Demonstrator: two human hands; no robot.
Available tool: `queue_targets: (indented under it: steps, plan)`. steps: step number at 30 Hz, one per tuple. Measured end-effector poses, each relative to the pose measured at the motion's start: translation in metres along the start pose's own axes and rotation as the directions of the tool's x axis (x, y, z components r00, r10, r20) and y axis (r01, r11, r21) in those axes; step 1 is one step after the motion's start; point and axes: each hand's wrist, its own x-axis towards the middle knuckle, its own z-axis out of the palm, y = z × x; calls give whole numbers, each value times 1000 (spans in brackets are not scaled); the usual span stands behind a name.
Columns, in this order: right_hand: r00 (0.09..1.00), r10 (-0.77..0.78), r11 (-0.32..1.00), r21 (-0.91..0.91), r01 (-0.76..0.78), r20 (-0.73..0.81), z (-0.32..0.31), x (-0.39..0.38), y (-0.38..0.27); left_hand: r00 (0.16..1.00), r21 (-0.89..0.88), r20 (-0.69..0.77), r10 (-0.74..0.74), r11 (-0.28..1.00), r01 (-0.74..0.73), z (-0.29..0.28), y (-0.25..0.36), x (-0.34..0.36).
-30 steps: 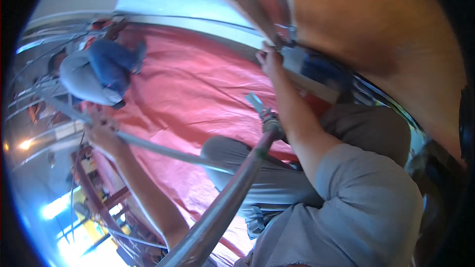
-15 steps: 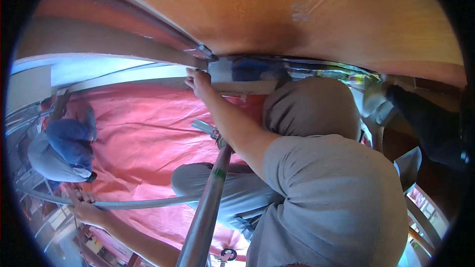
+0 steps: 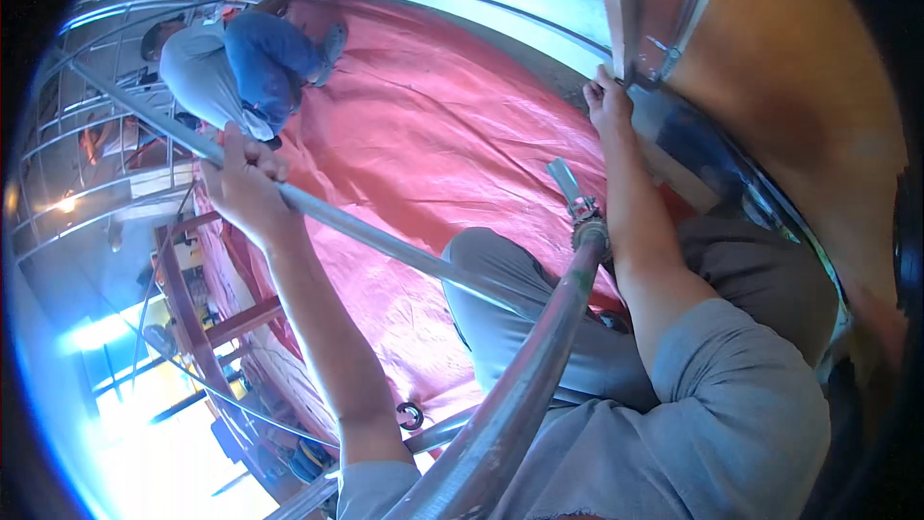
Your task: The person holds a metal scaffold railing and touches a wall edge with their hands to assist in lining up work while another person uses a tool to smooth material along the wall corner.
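My left hand (image 3: 245, 178) is closed around a long grey metal pipe (image 3: 371, 243), which slants from the upper left down toward my knees. My right hand (image 3: 608, 101) reaches out at full arm's length to the foot of a narrow upright board (image 3: 621, 10), beside the corner of a wooden panel (image 3: 770, 67). Its fingers are curled in; what they grip is hidden. Between my arms rises a thicker metal pole (image 3: 534, 366), with a metal clamp (image 3: 583, 212) at its far end. The pole passes over my bent leg in grey trousers.
A red sheet (image 3: 404, 116) covers the floor. At the far left another person (image 3: 217, 77) in blue trousers crouches beside a metal bar framework (image 3: 58, 164). A dark red frame (image 3: 192, 299) stands at the left, near a thin cable (image 3: 207, 387) and a bright opening.
My view has swung left, so the scene appears turned and more of the left side shows. My left hand still holds the pipe; my right hand stays at the same corner.
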Motion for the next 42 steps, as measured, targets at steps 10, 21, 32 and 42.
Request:
queue_targets:
  steps: [10, 21, 32, 42]
  plan:
    - [998, 44, 999, 28, -43, -44, 4, -6, -7, 1000, -1, -25, -16, 1000, 16, 2, 2, -7]
    - [997, 59, 998, 31, -58, -54, 6, -7, -6, 1000, -13, -23, 3, 1000, -3, 3, 0, -4]
    - [996, 64, 998, 30, -63, -54, 5, -7, -5, 1000, -5, -14, 0, 1000, 0, 2, 2, -5]
    - [997, 61, 998, 32, -60, -47, 4, -6, -5, 1000, 17, -15, 2, 1000, -2, 3, 3, -6]
